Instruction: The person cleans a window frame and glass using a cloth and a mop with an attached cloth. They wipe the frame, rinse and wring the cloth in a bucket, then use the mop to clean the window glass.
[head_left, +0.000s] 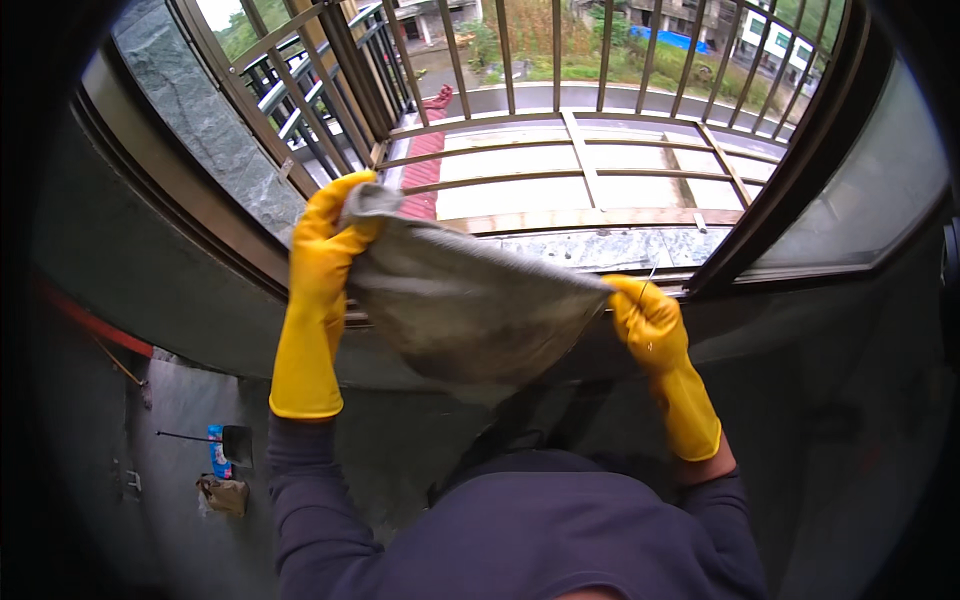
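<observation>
A grey cloth (480, 300) with dark stains hangs stretched between my hands in front of the window opening. My left hand (330, 225), in a yellow rubber glove, grips its folded upper left corner. The right corner is pinched in the fingers of my right hand (649, 319), gloved the same way and held lower. Below its taut upper edge the cloth droops to a blurred point. Behind it, the cloth covers part of the window sill (600, 247), whose marbled stone surface shows between my hands.
Brown metal window bars (556, 60) form a cage outside the opening. A sliding window sash (795, 157) stands at the right. On the floor at lower left are a dustpan (238, 446), a blue packet (219, 454) and a brown bag (225, 495).
</observation>
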